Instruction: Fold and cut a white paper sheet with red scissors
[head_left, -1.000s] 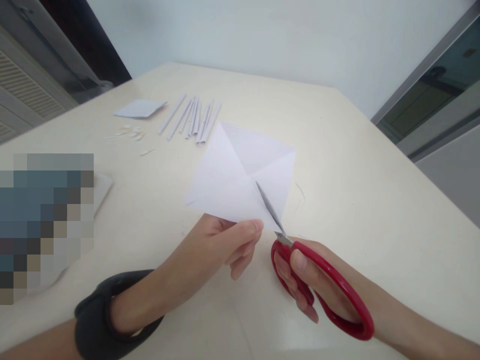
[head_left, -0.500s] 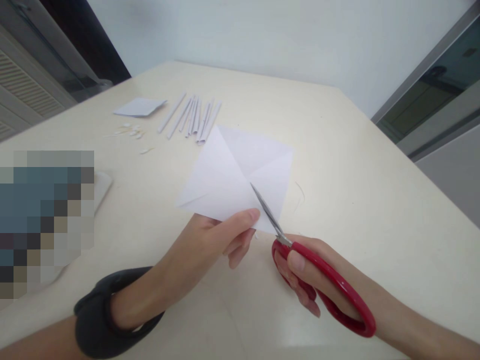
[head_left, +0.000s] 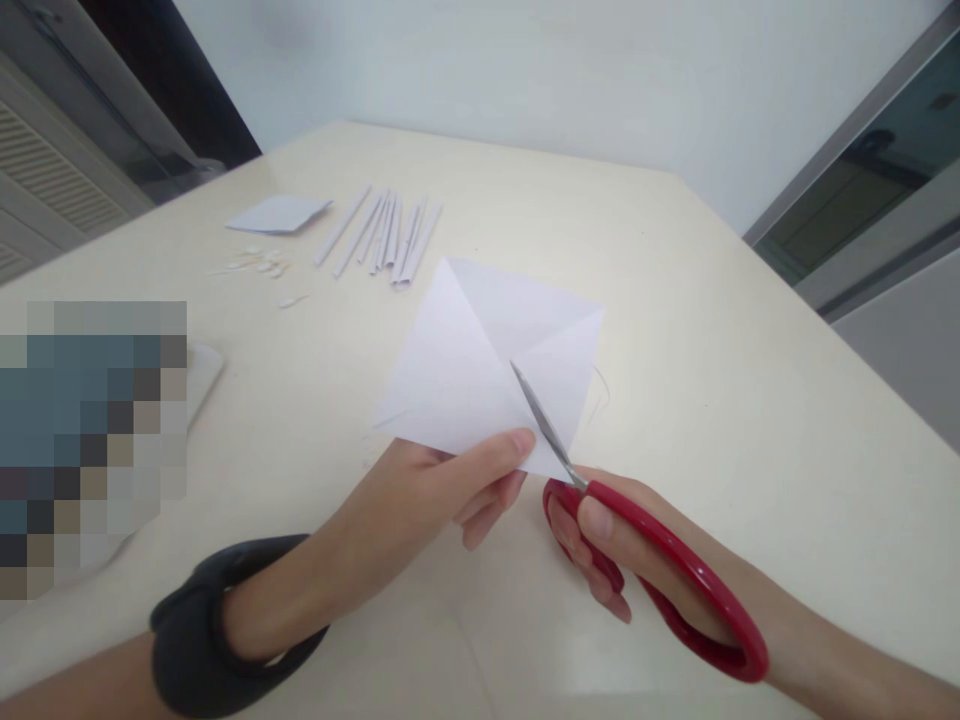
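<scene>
Creased white paper (head_left: 457, 385) sits above the table (head_left: 750, 400), its near edge pinched by the left hand (head_left: 454, 485), presumably to steady it; the right hand (head_left: 649, 565) grips red-handled scissors (head_left: 701, 575) (one blade (head_left: 544, 425) over it, the other apparently beneath).

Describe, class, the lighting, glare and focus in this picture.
Head view: light looks soft, with a pale sheen on the table; head view: creases in the white paper look faint, while the red scissors stand out; head view: distant paper rolls look softer, and a mosaic hides detail at left.
</scene>
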